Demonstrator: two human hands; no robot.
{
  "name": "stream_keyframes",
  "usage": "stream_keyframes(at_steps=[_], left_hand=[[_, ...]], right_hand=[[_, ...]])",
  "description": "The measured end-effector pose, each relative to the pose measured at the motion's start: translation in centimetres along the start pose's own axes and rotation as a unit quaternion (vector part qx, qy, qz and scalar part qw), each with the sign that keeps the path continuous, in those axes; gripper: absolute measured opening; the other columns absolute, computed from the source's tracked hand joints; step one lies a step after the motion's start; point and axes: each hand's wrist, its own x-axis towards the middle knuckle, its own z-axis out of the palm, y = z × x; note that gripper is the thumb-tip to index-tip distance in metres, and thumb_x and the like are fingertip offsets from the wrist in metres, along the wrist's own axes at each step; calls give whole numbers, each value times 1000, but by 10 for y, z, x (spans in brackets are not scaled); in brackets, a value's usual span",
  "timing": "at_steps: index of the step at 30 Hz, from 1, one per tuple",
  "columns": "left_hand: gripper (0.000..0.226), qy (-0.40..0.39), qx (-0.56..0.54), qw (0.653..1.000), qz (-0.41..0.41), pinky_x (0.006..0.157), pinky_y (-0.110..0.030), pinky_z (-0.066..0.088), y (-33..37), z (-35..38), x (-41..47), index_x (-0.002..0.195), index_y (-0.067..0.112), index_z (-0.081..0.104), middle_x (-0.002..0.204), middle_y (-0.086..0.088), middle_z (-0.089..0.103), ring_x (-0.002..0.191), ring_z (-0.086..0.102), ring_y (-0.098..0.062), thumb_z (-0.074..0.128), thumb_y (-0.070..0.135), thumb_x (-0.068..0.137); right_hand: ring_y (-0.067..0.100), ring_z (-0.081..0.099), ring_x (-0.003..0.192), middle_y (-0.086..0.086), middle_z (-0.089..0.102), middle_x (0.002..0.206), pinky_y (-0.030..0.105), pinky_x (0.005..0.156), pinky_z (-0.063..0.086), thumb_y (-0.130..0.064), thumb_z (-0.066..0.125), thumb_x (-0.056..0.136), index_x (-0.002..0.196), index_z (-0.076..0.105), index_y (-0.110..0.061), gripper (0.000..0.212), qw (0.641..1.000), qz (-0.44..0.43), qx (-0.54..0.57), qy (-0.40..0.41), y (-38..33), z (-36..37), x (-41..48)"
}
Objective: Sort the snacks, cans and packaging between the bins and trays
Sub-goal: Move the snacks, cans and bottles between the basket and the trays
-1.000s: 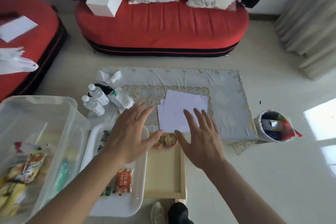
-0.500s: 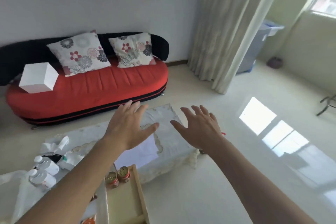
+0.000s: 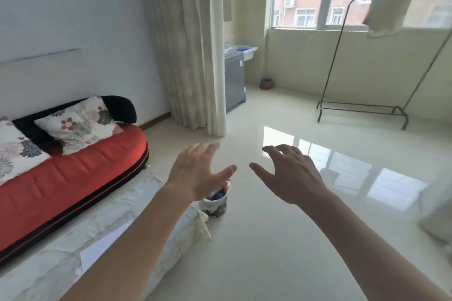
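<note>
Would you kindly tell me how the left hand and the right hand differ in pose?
The left hand has its fingers nearly straight and close together; the right hand has them spread and slightly bent. The left hand overlaps the small bin in view; the right hand is seen over bare floor. Both are held out, backs up, holding nothing.

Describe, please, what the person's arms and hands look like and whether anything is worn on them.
Both are bare. The left hand and right hand wear no gloves, and no rings show on the visible fingers. The left forearm and right forearm run uncovered to the frame's edge: no sleeve, watch or bracelet is in view.
</note>
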Motion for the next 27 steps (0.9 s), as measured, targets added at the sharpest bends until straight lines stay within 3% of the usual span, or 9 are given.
stream_keyframes(at_steps=[10, 17, 22, 27], left_hand=[[87, -19, -58, 977, 206, 123, -39, 24, 264, 41, 32, 157, 29, 33, 161, 1, 38, 151, 29, -20, 39, 81, 87], [84, -55, -92, 929, 355, 123, -37, 24, 425, 77, 20, 157, 28, 34, 160, 3, 41, 150, 29, -19, 44, 78, 90], [85, -86, -116, 886, 441, 123, -37, 23, 519, 104, 10, 157, 30, 33, 160, 5, 39, 151, 26, -18, 44, 79, 88], [87, -113, -135, 839, 515, 122, -39, 26, 597, 135, 18, 156, 28, 34, 158, 5, 42, 150, 29, -19, 43, 80, 88]], right_hand=[[23, 34, 145, 4, 47, 151, 41, 112, 33, -69, 36, 97, 149, 40, -30, 65, 975, 202, -60, 76, 214, -101, -146], [29, 41, 138, 7, 49, 146, 45, 109, 37, -70, 35, 96, 147, 41, -28, 66, 925, 362, -80, 88, 310, -132, -255], [26, 35, 142, 6, 46, 148, 45, 109, 33, -70, 36, 94, 148, 43, -28, 68, 879, 460, -93, 87, 361, -142, -314], [26, 46, 132, 4, 51, 143, 44, 106, 42, -79, 10, 74, 148, 43, -29, 95, 833, 532, -112, 102, 411, -145, -349]])
